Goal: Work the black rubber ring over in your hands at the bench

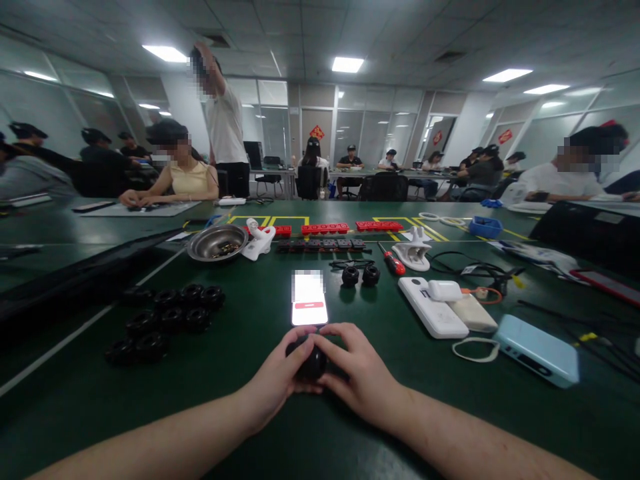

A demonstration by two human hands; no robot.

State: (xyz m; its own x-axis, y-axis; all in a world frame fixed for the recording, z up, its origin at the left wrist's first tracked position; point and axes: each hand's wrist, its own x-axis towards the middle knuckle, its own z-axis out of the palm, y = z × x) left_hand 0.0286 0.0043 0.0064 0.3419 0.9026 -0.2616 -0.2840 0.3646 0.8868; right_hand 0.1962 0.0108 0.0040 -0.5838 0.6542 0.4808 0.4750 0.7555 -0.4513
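Observation:
Between my two hands is a round black part [314, 363] with a smooth, dark surface; its exact kind I cannot make out. My left hand [283, 367] wraps its left side, thumb across the top. From the right, my right hand [353, 363] grips it with thumb and fingers. Just beyond lies a phone [310, 313] with a bright screen. Two similar-looking black round parts [360, 275] stand past the phone to the right. A group of several black ring-shaped parts [170, 317] rests on the green table [240, 413] to the left.
A metal bowl [217, 243] with small pieces stands at the back left, near red trays [325, 228] and a black strip [325, 247]. Rightward lie a screwdriver [393, 260], a white power bank [433, 310], a light-blue power bank [539, 350] and cables. People sit at tables beyond.

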